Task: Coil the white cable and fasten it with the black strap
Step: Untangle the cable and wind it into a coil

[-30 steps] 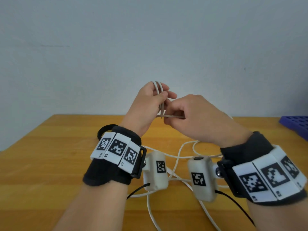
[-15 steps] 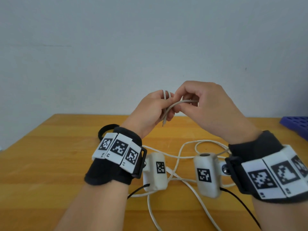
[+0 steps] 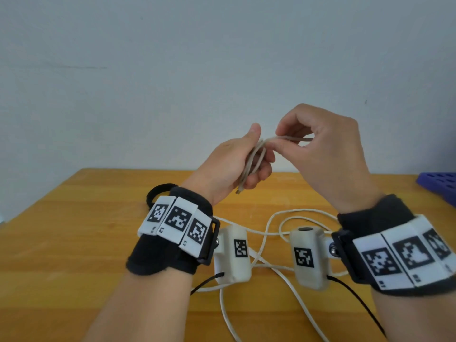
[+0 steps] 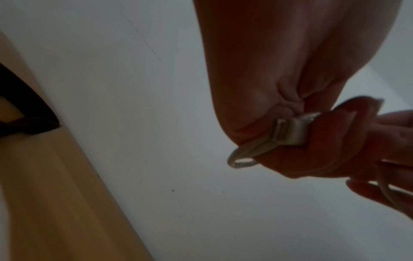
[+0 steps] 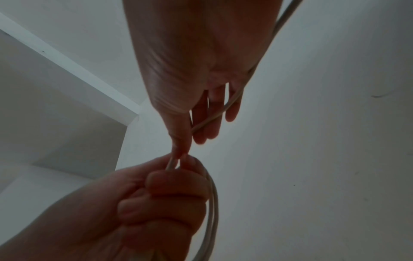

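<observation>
On the far left of the table [image 3: 61, 243] the strap [image 3: 158, 191] lies untouched. The left hand [image 3: 229, 166] grips the cable [image 3: 256, 159] bundle, probably to keep the folds together, while the right hand [image 3: 328, 154] pinches the next length. Loose cable trails across the table below, likely to tangle; a blue tray [image 3: 439, 183] sits far right.

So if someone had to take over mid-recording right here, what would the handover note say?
Left hand: grips a small bundle of cable loops, plug end hanging below the fist.
Right hand: pinches the next stretch of cable beside the left grip, feeding another loop.
Strap: lies on the table behind the left wrist, untouched.
Done: a few loops gathered.
Left: most of the cable is loose on the table under the wrists; wind it in, then wrap and fasten the strap.
</observation>
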The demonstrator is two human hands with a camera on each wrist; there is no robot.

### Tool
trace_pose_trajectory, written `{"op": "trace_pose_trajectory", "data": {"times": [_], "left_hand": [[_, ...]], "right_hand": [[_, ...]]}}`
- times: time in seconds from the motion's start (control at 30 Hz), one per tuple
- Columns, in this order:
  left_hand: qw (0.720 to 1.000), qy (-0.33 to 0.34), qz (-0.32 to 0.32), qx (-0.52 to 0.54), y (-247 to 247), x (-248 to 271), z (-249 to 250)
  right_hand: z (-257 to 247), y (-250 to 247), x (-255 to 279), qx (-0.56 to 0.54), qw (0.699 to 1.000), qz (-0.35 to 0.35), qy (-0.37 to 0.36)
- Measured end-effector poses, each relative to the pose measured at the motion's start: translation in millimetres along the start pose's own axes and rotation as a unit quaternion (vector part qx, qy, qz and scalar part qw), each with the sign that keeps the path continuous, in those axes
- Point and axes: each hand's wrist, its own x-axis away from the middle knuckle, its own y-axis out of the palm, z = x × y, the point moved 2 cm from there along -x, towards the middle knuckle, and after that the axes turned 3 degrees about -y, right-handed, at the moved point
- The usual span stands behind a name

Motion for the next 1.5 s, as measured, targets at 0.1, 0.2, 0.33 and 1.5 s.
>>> {"op": "trace_pose_trajectory", "data": {"times": [0.1,0.2,0.33,1.5], "left_hand": [[1.0,-0.005,-0.021,-0.009,2.2,0.7,1.4],[0.999,-0.003,-0.047,-0.006,3.7,1.8,2.5],[0.995,0.018,-0.081,0.046,4.3,2.3,5.1],[0.958,0.117,-0.011,0.261,4.4,3.2,19.3]], "right_hand": [[4.6,2.5,-0.9,-0.013,1.0,0.011,0.02],[10.4,4.9,-0.4,-0.032,0.999,0.022,0.038],[17.6,8.0,1.6,-0.07,0.995,0.014,0.068],[10.6,39.5,20.9,-0.086,0.939,-0.291,0.163]]}}
